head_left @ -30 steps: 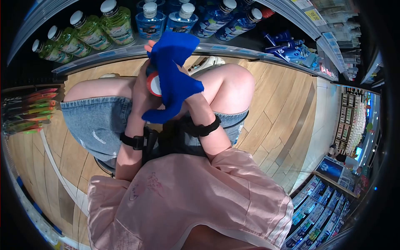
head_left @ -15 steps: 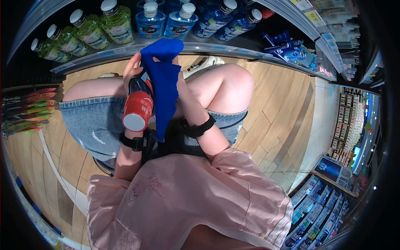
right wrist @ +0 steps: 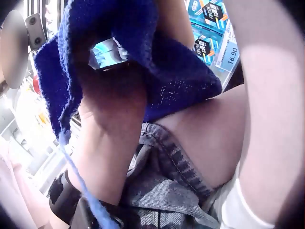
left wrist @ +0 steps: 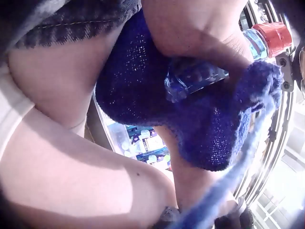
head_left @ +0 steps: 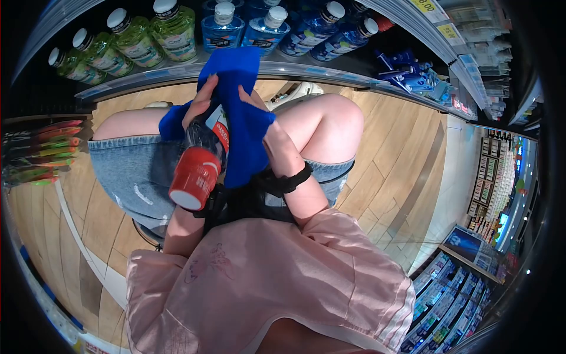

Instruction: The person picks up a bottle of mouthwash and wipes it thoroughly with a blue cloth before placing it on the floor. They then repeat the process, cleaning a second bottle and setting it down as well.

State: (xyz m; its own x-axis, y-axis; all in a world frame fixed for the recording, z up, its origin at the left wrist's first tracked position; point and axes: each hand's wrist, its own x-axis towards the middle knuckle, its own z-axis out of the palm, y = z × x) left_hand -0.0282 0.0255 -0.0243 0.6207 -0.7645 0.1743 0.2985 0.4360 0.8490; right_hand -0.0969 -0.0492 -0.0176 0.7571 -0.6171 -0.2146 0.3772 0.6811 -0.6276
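In the head view, a mouthwash bottle (head_left: 203,138) with a red cap (head_left: 194,177) lies tilted over the lap, cap end towards the body. My left hand (head_left: 199,107) grips its body, thumb and fingers round the side near the label. A blue knitted cloth (head_left: 243,138) wraps the bottle's far side and base, with one corner out beyond the left hand. Through the cloth, my right hand (head_left: 252,99) holds it against the bottle; most of that hand is hidden. The left wrist view shows the bottle's clear base (left wrist: 178,88) within the cloth (left wrist: 205,136).
Green mouthwash bottles (head_left: 174,35) and blue ones (head_left: 223,29) line the low shelf ahead. Small blue packs (head_left: 410,74) lie at its right. Bright packaged items (head_left: 50,150) hang at the left. Bent bare knees (head_left: 333,121) flank the hands above a wooden floor (head_left: 389,171).
The bottle's cap end has swung out from behind the cloth towards the body. The cloth has shifted round the bottle, and a corner now sticks out to the left of the left hand.
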